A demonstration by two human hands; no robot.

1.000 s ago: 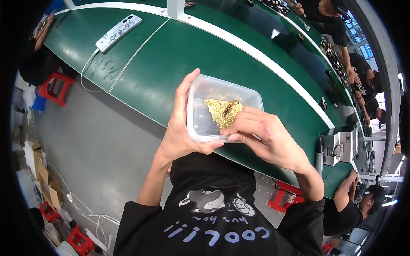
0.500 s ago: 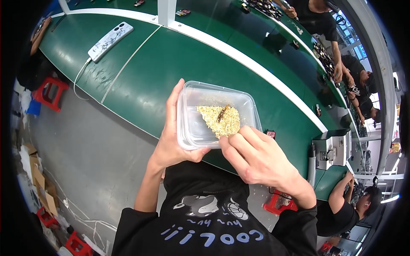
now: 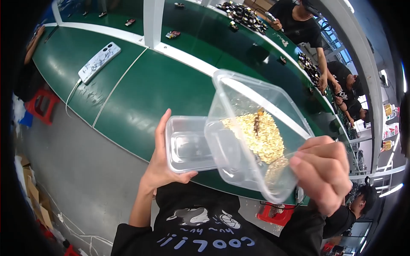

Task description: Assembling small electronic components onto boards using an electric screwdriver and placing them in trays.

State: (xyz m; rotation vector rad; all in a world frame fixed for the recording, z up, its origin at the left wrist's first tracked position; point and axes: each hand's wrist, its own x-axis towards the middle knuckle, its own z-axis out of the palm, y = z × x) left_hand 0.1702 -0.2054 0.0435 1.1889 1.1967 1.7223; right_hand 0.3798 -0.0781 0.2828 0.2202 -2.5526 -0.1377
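My left hand grips a clear plastic container, thumb along its near edge and fingers round its left side. Higher up and to the right, my right hand pinches the rim of a second clear plastic container, which is tilted. Small gold-coloured pieces lie heaped inside this second one, and among them is a thin dark piece with an orange-gold end. The tilted container covers the right part of the one in my left hand. I see nothing inside the visible part of the left-hand container.
A green worktable spans the view, with a phone on a white cable. White frame bars divide it from a far strip bearing small dark parts. Co-workers sit along the right. A red stool stands beneath the table's edge.
The two nested containers have come apart. My right hand has lifted the one with the gold pieces up and to the right and tilted it. The other stays in my left hand.
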